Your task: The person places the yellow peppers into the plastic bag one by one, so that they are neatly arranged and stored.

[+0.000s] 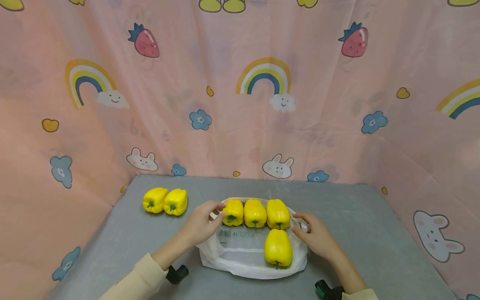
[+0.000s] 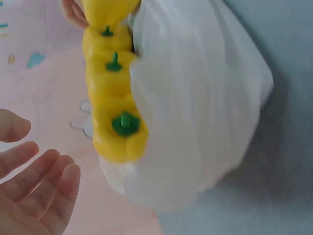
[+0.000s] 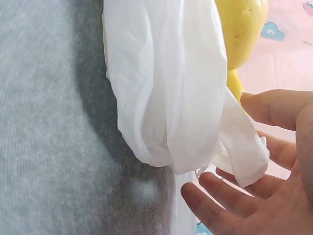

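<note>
A white plastic bag (image 1: 255, 273) lies on the grey table, with three yellow peppers (image 1: 255, 213) in a row at its back and a fourth pepper (image 1: 278, 248) at its front right. The left hand (image 1: 202, 223) is at the bag's back left beside the row; in the left wrist view this hand (image 2: 39, 191) has its fingers apart, holding nothing. At the right edge is the right hand (image 1: 316, 235). In the right wrist view the right hand (image 3: 274, 171) has spread fingers around a loose bag handle (image 3: 244, 152); whether they touch it cannot be told.
Two more yellow peppers (image 1: 165, 201) sit together at the table's back left. A pink patterned curtain (image 1: 232, 146) hangs behind and at both sides of the grey table (image 1: 360, 216). Black devices are strapped near both wrists.
</note>
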{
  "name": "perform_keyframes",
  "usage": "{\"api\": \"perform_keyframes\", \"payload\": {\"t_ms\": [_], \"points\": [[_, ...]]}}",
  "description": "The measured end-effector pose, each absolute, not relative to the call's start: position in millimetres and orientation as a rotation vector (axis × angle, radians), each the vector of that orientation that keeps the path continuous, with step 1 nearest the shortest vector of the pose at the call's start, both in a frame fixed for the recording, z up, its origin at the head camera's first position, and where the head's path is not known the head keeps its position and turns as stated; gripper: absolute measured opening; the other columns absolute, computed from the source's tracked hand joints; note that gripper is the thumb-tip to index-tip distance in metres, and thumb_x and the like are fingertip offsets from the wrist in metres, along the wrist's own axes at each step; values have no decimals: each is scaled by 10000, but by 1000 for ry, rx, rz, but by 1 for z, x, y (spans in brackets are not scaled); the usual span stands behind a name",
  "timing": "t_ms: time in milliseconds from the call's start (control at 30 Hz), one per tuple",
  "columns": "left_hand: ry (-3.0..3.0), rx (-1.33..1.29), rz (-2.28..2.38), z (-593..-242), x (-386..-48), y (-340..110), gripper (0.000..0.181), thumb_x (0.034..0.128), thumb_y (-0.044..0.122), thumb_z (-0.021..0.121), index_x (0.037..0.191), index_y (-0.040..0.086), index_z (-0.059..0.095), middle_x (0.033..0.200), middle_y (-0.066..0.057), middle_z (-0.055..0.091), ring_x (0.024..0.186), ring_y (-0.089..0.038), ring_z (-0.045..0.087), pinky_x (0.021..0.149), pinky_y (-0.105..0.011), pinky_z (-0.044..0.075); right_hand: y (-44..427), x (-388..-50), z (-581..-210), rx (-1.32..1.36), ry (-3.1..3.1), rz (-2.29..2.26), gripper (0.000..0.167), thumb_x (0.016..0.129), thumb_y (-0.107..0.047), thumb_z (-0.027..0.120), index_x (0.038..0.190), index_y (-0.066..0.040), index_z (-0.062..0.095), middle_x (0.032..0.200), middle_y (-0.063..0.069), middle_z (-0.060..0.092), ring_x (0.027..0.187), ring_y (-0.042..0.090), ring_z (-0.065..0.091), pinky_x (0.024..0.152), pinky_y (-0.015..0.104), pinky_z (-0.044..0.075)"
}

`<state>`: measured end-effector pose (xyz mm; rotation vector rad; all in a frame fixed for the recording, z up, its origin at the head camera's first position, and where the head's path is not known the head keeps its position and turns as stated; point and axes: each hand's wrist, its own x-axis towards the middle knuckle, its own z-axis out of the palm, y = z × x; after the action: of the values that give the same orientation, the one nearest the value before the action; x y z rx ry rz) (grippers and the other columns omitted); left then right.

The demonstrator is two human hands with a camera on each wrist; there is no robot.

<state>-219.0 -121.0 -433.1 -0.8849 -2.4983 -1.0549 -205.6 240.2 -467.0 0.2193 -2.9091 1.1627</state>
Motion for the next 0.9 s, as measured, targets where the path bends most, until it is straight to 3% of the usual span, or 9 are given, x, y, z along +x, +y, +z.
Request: {"api": "perform_keyframes", "payload": {"t_ms": [333, 900], "points": [[-2530, -682, -967, -433, -233, -149, 205, 948, 73, 707, 1149, 32, 713, 1066, -77, 710, 922, -198, 657, 750, -369, 594, 240, -205, -468, 211, -2924, 1160, 470, 983, -314, 687, 1356, -44, 597, 1409, 207, 552, 1188, 369, 575, 906, 530, 541], [-2568, -503, -858, -437, -252, -188, 256, 937, 91, 726, 1180, 11, 697, 1122, -135, 706, 996, -276, 657, 872, -442, 585, 240, -206, -468, 206, -2914, 1169, 451, 982, -294, 688, 1349, -45, 603, 1402, 206, 556, 1166, 353, 584, 883, 512, 546]]}}
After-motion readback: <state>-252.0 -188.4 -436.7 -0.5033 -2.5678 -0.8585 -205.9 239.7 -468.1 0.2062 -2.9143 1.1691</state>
